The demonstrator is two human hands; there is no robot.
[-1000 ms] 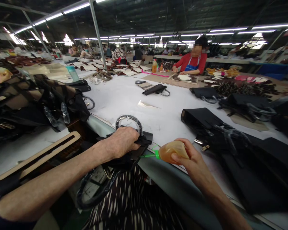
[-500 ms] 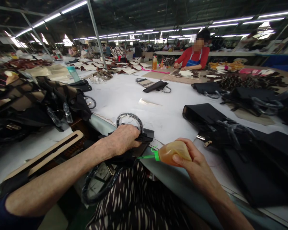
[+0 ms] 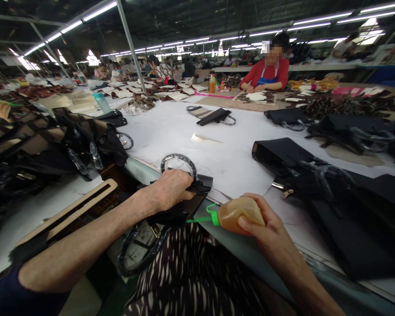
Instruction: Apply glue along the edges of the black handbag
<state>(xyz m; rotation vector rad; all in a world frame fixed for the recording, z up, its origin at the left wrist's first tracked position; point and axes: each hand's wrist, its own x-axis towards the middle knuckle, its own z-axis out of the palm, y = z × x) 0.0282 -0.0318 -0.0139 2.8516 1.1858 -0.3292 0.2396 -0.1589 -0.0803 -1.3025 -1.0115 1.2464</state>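
My left hand (image 3: 173,191) is closed on a black handbag (image 3: 199,199) at the table's front edge, pressing its dark material together. A round bag handle (image 3: 178,159) in clear wrap stands up behind that hand, and another wrapped handle (image 3: 127,263) hangs below the edge. In my right hand (image 3: 266,221) is a soft squeeze bottle (image 3: 238,215) of amber liquid, tilted on its side. Its green nozzle points left, with the tip at the handbag's lower edge; whether it touches cannot be made out. My left fingertips are partly hidden.
Black bags (image 3: 283,158) lie along the right of the white table (image 3: 230,162). More bags (image 3: 52,140) are heaped at left, beside a beige frame-like strip (image 3: 82,210). A striped bag piece (image 3: 213,116) lies farther back. Across the table a co-worker (image 3: 266,74) handles pieces.
The view has shifted slightly. My hands keep the same grips, and the bottle's nozzle stays by the handbag's edge. Across the table, the co-worker's hands have come closer together.
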